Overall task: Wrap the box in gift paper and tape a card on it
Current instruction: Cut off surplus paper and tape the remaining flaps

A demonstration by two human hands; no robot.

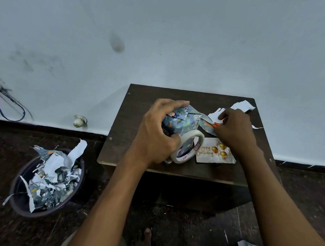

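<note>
Card [213,153] reads "Happy Birthday"; left hand [158,129] grips box [179,121], right hand [235,128] pinches paper [207,125]

A small dark wooden table [130,119] carries the wrapped box [180,120] under the left hand [156,134]. A tape roll [188,146] leans beside that hand. The birthday card [210,155] lies just below the right hand [235,130], paper scraps [241,106] beyond it.

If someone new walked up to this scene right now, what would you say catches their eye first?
Probably the half-wrapped box in blue patterned paper at the middle of the small dark table, gripped by the left hand, with a tape roll leaning against its near side. Next, the Happy Birthday card lying flat by the right hand, and the bin of paper scraps on the floor to the left.
</note>
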